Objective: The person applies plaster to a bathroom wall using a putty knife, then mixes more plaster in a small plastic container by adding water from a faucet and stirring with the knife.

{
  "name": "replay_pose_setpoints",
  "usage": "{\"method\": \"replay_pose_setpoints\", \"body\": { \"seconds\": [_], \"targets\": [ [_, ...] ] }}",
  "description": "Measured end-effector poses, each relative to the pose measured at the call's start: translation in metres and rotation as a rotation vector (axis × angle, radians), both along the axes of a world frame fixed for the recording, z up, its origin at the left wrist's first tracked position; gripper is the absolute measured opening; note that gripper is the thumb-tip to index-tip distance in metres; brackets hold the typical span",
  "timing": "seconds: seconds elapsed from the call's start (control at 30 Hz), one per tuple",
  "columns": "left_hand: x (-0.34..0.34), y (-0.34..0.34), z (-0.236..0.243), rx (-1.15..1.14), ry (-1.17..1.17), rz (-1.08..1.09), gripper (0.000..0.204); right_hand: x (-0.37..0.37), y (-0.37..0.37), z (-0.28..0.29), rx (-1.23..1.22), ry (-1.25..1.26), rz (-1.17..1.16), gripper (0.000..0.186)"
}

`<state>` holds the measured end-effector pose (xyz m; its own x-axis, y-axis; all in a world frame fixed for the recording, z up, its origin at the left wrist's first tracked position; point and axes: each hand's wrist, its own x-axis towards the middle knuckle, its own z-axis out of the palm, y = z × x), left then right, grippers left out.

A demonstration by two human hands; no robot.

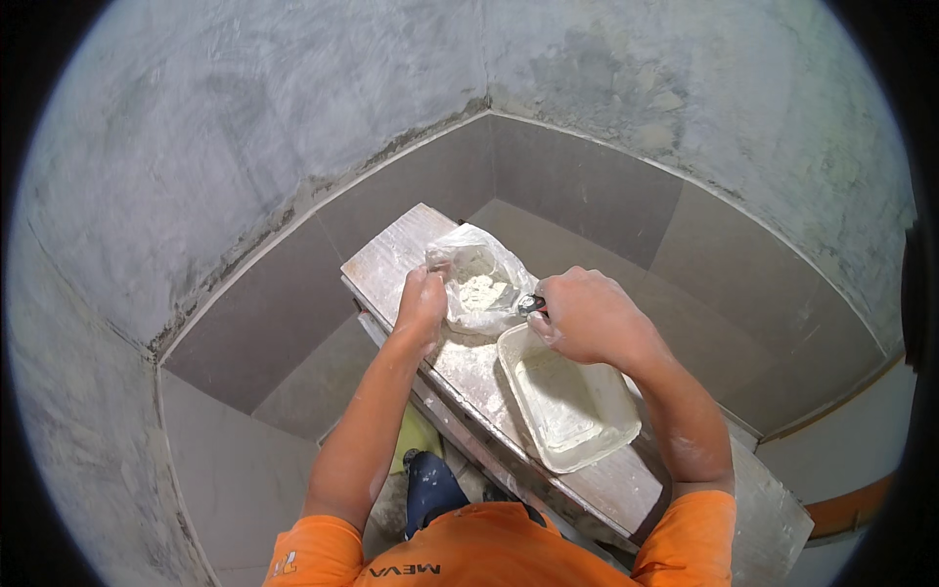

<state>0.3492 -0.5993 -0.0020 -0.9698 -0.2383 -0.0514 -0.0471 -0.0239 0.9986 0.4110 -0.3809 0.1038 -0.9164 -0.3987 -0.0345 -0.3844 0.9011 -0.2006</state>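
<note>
A clear plastic bag [504,256] of white powder [479,291] stands open on a dusty wooden plank bench. My left hand [422,305] is closed on the bag's left edge, holding its mouth apart. In my right hand [592,315] is a putty knife [531,304] with a dark handle. Its blade reaches into the bag, at the powder. Just below my right hand sits a white rectangular plastic tub [522,423], its inside coated with pale residue. White dust marks both hands and forearms.
The plank bench [469,367] runs diagonally from upper left to lower right, with powder spilled on it. Grey tiles [587,191] line the lower walls around a corner, with rough grey plaster [293,88] above. My leg [432,489] is beside the bench.
</note>
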Motion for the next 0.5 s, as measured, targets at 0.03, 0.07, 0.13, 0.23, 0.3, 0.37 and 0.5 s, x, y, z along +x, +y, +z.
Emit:
{"method": "replay_pose_setpoints", "body": {
  "seconds": [0.03,0.07,0.13,0.23,0.3,0.37,0.5],
  "targets": [
    [0.001,0.000,0.000,-0.001,0.004,-0.002,0.037,-0.001,0.000,-0.002,-0.001,0.004,-0.002,0.026],
    [0.005,0.004,0.008,-0.047,0.040,-0.066,0.034,-0.003,0.001,-0.007,-0.008,0.024,0.001,0.026],
    [0.004,0.007,0.012,-0.093,0.081,-0.132,0.032,-0.006,0.002,-0.009,-0.016,0.048,0.001,0.026],
    [0.002,0.007,0.015,-0.065,0.041,-0.266,0.029,-0.008,0.001,-0.011,-0.033,0.031,-0.001,0.026],
    [0.000,0.004,0.015,-0.074,0.078,-0.263,0.027,-0.011,0.002,-0.014,-0.057,0.046,0.005,0.026],
    [-0.003,-0.003,0.013,-0.087,0.114,-0.262,0.026,-0.011,0.003,-0.014,-0.068,0.038,0.002,0.025],
    [-0.004,-0.018,0.012,-0.177,0.095,-0.155,0.028,-0.009,0.002,-0.013,-0.097,0.015,-0.014,0.025]
  ]
}}
